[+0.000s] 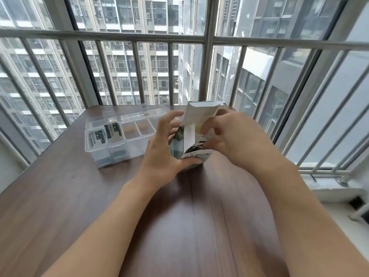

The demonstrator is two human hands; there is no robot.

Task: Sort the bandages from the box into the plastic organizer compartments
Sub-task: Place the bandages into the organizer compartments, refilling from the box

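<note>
Head view: box (186,154) stands mid-table (69,196), flap up, between both hands. Left hand (163,154) grips its left side, thumb across the front. Right hand (223,140) curls its fingers into the open top among the bandages (196,145). Organizer (119,136) sits near the table's far-left corner, lid open; bandages fill its two left compartments.

Brown wooden table (60,196); barred window (207,56); daylit towers (119,72) outside.
</note>
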